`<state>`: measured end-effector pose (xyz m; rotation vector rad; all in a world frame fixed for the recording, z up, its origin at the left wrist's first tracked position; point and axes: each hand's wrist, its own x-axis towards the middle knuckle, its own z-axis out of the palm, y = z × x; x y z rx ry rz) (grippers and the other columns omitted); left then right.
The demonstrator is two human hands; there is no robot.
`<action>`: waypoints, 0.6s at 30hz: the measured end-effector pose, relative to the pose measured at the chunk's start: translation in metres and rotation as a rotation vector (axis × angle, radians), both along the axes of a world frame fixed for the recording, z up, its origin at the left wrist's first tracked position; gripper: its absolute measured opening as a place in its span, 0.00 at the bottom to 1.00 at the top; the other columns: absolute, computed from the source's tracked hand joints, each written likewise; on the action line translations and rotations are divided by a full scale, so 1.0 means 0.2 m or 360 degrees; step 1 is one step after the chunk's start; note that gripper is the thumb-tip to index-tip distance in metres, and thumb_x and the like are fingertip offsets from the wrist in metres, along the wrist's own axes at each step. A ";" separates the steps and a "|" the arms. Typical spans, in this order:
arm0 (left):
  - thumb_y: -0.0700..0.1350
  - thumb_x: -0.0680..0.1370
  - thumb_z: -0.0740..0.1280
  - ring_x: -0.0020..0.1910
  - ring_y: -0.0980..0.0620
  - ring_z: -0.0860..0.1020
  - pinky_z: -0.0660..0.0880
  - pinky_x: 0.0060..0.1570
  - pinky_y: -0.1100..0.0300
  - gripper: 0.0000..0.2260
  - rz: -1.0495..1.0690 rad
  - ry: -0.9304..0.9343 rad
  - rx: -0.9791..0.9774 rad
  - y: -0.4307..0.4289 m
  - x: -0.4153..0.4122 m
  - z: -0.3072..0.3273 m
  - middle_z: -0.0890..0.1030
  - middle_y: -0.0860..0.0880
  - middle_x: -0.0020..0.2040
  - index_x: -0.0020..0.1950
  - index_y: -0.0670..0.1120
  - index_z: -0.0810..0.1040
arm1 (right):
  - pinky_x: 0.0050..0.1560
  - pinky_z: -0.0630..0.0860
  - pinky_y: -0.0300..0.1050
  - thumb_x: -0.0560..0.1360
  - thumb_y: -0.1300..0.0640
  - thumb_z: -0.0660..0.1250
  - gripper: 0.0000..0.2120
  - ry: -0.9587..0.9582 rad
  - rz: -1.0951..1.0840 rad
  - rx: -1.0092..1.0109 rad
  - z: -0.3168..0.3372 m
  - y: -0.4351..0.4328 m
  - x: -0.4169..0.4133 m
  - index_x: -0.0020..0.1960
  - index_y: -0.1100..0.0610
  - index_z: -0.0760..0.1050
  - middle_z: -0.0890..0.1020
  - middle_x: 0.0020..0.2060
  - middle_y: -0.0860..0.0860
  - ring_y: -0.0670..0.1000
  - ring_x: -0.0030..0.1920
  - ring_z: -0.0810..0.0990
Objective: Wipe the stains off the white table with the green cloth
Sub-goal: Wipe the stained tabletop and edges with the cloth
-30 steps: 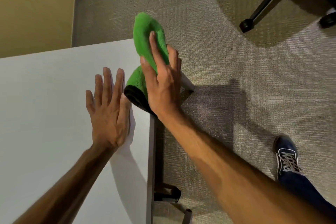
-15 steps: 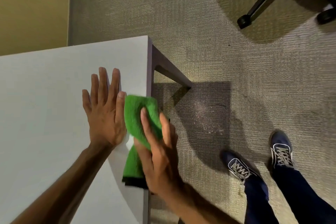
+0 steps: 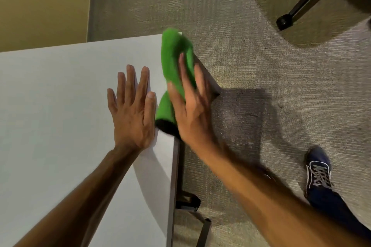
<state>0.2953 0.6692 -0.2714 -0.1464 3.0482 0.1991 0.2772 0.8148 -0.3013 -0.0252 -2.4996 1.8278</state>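
Observation:
The white table point(image 3: 60, 106) fills the left half of the head view, with its right edge running down the middle. A green cloth point(image 3: 174, 62) with a black hem lies along that edge near the far right corner. My right hand point(image 3: 192, 106) presses flat on the cloth with fingers extended, blurred by motion. My left hand point(image 3: 132, 110) rests flat on the tabletop just left of the cloth, fingers spread and holding nothing. I cannot make out any stains on the visible table surface.
Grey carpet lies to the right of the table. A black office chair leg with a caster point(image 3: 285, 22) stands at the top right. My blue shoe point(image 3: 319, 168) is on the floor at the right. A yellow wall point(image 3: 40, 2) rises beyond the table.
My right hand has swept the green cloth along the table's right edge, first towards me and then back away to the far corner. My left hand has stayed flat in place.

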 end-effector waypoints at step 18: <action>0.52 0.85 0.44 0.84 0.47 0.42 0.43 0.80 0.37 0.27 -0.0058 -0.0013 -0.0080 0.00 0.00 0.01 0.45 0.48 0.85 0.85 0.51 0.48 | 0.68 0.69 0.64 0.82 0.48 0.60 0.28 -0.0111 0.0055 0.0155 0.06 -0.01 -0.02 0.80 0.48 0.59 0.63 0.76 0.60 0.58 0.74 0.65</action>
